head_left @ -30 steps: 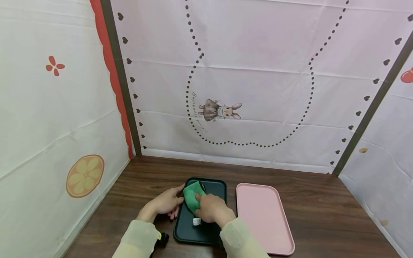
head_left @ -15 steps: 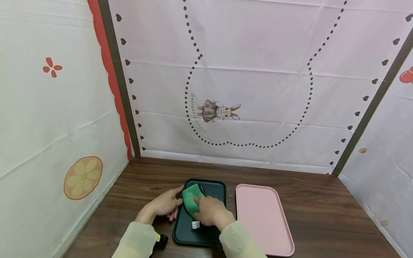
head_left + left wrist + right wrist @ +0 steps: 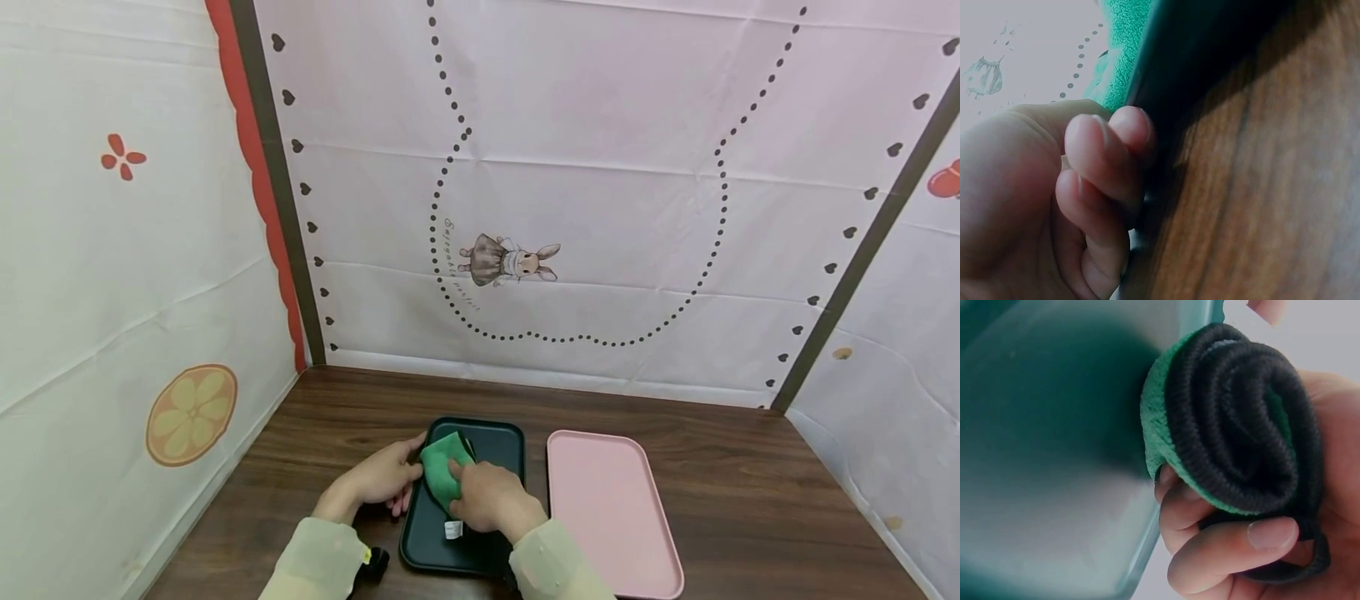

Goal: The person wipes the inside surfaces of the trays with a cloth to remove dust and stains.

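Note:
A dark green tray (image 3: 480, 546) lies on the wooden table in the head view. My left hand (image 3: 381, 477) grips its left rim; in the left wrist view curled fingers (image 3: 1100, 147) sit against the tray's outer side. With my right hand (image 3: 491, 496) I hold a green cloth (image 3: 442, 467) against the tray's surface. Seen from the right wrist, the folded cloth (image 3: 1160, 412) shows black edging in layered curls, with fingers bent round its lower side and a black loop by the fingertips. A white label (image 3: 453, 530) pokes out from the cloth's near end.
To the right of the dark tray lies a pink tray (image 3: 611, 508). Printed white sheets (image 3: 615, 217) stand behind and beside the brown table (image 3: 750, 500). Near my left sleeve is a small black object (image 3: 375, 567).
My right hand and the cloth have slid slightly towards the near end of the tray. My left hand keeps its hold on the rim. The head view has shifted a little.

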### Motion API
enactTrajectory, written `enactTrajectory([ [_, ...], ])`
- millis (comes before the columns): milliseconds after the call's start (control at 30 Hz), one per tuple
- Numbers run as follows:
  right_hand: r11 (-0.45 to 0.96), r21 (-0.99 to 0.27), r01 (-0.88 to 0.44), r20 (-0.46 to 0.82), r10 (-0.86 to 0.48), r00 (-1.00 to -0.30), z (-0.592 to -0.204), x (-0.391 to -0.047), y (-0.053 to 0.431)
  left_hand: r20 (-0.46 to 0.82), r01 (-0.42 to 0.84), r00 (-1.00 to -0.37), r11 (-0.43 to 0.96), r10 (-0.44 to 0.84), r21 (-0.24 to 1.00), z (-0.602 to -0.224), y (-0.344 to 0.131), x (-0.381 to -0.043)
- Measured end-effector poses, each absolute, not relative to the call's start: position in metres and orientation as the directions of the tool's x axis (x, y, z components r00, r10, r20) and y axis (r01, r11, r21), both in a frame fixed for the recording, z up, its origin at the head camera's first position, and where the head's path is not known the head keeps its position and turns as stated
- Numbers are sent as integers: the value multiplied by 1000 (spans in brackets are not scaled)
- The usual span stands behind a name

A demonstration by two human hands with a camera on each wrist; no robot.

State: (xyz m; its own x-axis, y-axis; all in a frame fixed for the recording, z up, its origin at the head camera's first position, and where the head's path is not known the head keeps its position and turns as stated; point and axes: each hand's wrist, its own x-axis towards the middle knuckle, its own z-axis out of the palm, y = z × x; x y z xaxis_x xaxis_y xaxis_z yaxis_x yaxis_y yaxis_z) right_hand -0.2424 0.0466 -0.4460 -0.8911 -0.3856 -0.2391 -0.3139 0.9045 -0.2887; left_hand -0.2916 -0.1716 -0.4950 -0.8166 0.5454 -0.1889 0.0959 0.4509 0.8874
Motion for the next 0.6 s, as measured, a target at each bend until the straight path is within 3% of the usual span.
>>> enactTrajectory([
  [600, 894, -302, -331, -249, -409, -878, -447, -235, 47, -201, 80, -821, 457, 534, 886, -492, -172, -288],
])
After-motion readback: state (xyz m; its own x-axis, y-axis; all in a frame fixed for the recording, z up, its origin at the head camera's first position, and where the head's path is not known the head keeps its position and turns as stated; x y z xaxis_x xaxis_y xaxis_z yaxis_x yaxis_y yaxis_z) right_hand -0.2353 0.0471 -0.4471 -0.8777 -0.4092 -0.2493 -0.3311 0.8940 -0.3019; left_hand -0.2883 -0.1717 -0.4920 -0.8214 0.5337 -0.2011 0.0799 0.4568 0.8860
